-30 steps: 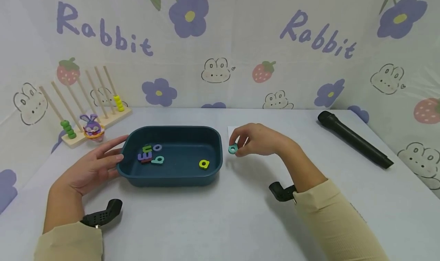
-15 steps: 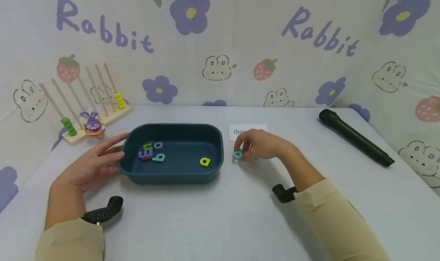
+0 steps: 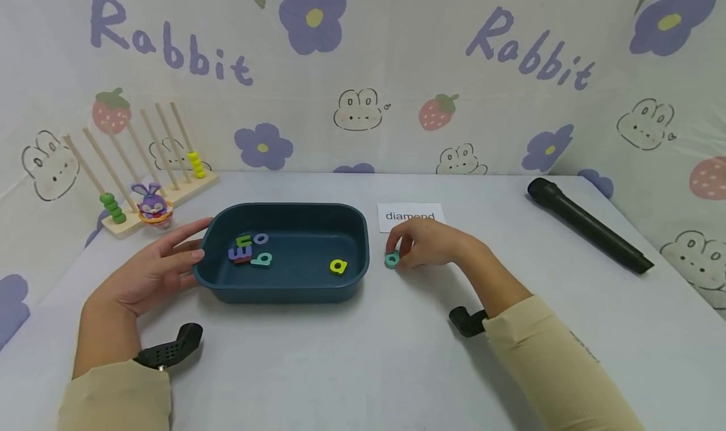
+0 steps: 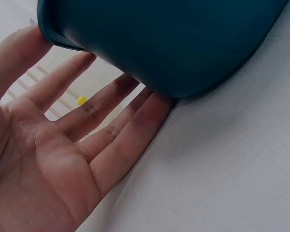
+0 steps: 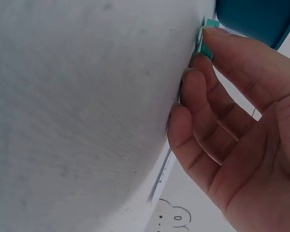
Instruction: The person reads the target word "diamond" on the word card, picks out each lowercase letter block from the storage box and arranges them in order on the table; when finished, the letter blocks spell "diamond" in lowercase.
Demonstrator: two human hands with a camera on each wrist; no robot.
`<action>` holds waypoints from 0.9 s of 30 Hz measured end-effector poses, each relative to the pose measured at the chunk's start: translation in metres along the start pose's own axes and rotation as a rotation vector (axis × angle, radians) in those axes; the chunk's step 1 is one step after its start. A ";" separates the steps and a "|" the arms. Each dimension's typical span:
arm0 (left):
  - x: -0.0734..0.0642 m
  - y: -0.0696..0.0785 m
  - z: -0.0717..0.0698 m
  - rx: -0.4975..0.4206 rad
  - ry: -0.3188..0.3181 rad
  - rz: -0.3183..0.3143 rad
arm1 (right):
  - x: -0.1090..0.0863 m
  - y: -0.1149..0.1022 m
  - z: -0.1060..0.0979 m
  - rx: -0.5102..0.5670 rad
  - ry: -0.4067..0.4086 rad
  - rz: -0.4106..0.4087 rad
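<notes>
Beside the dark-blue oblong tray [image 3: 283, 293], touched by the spread left hand [image 3: 155, 268], the right hand [image 3: 428, 242] pinches a teal looped letter [image 3: 391, 266] — seemingly on the table [image 3: 363, 368] — hiding less white rectangular card [image 3: 408, 208] from me than before.

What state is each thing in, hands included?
tray: upright, uncovered
left hand: extended fingers against tray
right hand: pinching held teal letter
held teal letter: pinched, outside tray
yellow letter: lying in tray
letter cluster: lying in tray, some overlapping
card: flat, partly hidden by right hand
microphone: lying on its side
abacus: upright, beads on both end rods
</notes>
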State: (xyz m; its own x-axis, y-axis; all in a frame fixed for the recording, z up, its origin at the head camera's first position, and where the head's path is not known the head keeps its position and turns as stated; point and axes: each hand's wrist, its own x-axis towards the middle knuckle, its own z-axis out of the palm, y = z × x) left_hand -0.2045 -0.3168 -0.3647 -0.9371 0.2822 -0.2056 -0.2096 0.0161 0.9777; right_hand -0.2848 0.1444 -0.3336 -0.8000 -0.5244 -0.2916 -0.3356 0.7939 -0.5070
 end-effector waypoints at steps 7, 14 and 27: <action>0.000 0.000 -0.001 -0.024 -0.004 0.002 | -0.001 -0.004 0.001 0.001 0.001 0.029; 0.001 0.000 -0.001 -0.017 -0.007 0.001 | -0.002 -0.004 0.002 0.006 0.003 0.043; 0.000 0.000 -0.001 -0.016 -0.012 0.008 | -0.002 -0.003 0.001 0.014 -0.003 0.048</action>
State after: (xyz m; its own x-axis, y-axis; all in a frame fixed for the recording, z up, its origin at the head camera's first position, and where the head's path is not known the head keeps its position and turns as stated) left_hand -0.2049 -0.3174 -0.3647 -0.9354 0.2936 -0.1971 -0.2066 -0.0013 0.9784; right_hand -0.2816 0.1429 -0.3321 -0.8133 -0.4871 -0.3183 -0.2903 0.8138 -0.5034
